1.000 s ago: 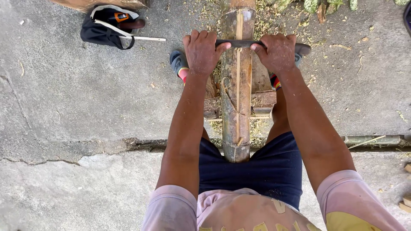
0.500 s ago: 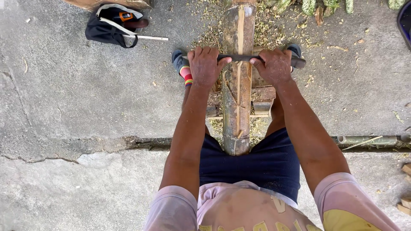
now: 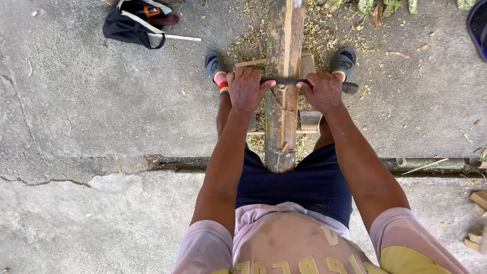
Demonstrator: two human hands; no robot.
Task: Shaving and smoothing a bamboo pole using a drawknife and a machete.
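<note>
**K:** Two hands on one tool. Left hand (image 3: 246, 90) and right hand (image 3: 321, 91) are each wrapped tight round an end of a dark two-handled drawknife (image 3: 286, 82), knuckles up, arms straight out in front.

**R:** Where does the blade sit?

**K:** Crosswise on the pale bamboo strip (image 3: 286, 45) that lies along the top of the long wooden beam (image 3: 280, 127). Beam runs away from the person, between the knees; its near end is at the dark shorts (image 3: 299, 180). Strip and blade are touching as far as I can tell — the exact contact is hidden behind the fingers.

**R:** How would that tool handle?

**K:** My read: stiff metal bar, not heavy, sharp along the middle. Hold it only by the two end grips, as both hands do now. Right-hand handle pokes out past the fist, so there's spare grip length. The strip looks thin, light, springy — likely to flex or split if the blade digs in. Beam looks heavy and rigid.

**R:** Surroundings?

**K:** Feet in grey sandals, left sandal (image 3: 215, 66) and right sandal (image 3: 343, 61), either side of the beam just past the hands. Fine shavings (image 3: 243, 48) scattered on the concrete floor (image 3: 91, 116) around the beam. Black bag (image 3: 129, 25) with a light strap well off to the left, a thin pale stick (image 3: 177, 37) just beside it. Crack runs across the concrete below the beam's near end. Green bamboo pole (image 3: 431, 163) lies to the right, small wood blocks (image 3: 477, 218) at the right edge.
</note>
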